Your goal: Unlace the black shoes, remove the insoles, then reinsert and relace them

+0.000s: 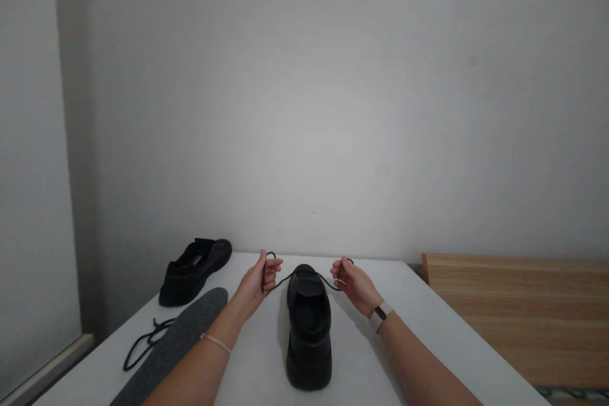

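A black shoe (309,355) stands upright on the white table, its heel toward me and its toe toward the wall. A thin black shoelace (328,283) runs out from both sides of the shoe's front. To the left of the shoe, my left hand (262,276) is closed on one end of the lace, which loops over the fingers. On the other side, my right hand (351,279) pinches the opposite end. Both hands are raised a little apart from the shoe, and the lace sags slightly between.
A second black shoe (193,273) rests at the table's far left. Nearer me lie a loose black lace (137,352) and a dark grey felt-like piece (190,323), partly under my left forearm. The white table (419,330) meets the wall; a wooden panel (514,317) stands at right.
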The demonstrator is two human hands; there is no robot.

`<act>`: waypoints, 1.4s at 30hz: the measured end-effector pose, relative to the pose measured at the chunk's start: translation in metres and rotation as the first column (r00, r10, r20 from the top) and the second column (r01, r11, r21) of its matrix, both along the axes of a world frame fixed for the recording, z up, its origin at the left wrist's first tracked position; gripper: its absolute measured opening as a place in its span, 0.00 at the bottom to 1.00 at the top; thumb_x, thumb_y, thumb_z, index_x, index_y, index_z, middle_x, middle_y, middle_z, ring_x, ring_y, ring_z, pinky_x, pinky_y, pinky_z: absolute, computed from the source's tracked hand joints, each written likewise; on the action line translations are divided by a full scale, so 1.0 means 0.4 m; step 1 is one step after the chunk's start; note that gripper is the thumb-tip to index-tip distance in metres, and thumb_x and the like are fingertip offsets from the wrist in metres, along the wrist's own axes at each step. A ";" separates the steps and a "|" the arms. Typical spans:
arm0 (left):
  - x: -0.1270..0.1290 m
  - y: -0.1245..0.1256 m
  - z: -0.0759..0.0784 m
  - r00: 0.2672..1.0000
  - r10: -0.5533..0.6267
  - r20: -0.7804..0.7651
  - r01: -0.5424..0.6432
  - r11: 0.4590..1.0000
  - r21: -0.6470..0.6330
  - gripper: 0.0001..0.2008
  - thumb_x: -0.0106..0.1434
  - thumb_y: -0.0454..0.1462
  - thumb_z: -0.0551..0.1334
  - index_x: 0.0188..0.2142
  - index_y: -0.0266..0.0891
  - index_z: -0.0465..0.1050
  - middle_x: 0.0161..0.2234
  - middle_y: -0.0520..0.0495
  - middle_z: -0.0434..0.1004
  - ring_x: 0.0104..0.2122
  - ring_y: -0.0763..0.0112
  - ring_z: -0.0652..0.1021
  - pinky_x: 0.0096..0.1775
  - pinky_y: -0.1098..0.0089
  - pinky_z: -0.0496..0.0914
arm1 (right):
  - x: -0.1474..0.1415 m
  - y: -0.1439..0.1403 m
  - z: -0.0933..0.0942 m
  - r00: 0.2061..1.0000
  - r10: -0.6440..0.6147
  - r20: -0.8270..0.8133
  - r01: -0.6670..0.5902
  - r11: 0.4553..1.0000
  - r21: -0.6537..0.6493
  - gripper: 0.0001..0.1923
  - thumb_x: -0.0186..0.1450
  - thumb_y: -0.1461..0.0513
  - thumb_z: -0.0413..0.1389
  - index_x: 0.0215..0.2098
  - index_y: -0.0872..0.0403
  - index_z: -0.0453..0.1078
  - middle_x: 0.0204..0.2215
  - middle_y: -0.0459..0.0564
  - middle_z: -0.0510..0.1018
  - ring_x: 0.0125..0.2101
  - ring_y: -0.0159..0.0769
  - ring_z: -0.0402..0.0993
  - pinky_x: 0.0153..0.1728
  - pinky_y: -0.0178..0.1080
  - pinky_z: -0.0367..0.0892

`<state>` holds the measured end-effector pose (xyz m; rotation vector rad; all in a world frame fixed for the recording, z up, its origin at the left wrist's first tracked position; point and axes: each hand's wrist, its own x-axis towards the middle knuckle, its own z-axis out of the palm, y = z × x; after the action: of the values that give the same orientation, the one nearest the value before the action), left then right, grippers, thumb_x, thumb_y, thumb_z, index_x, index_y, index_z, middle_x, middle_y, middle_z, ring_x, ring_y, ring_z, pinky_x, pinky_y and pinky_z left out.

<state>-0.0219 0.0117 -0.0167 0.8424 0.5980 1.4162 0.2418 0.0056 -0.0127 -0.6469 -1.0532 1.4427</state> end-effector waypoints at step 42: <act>0.051 -0.052 -0.014 0.954 -0.051 -0.296 0.108 0.977 0.181 0.19 0.52 0.42 0.68 0.40 0.31 0.77 0.32 0.42 0.77 0.30 0.71 0.73 0.38 0.69 0.66 | -0.033 0.025 -0.075 0.768 -0.326 0.552 0.041 0.884 0.465 0.13 0.58 0.53 0.57 0.32 0.55 0.71 0.25 0.47 0.74 0.25 0.34 0.69 0.27 0.36 0.64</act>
<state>-0.0016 -0.0091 -0.0223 1.2335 0.6450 1.3005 0.2286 0.0154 -0.0425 -0.8979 -1.7091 0.7660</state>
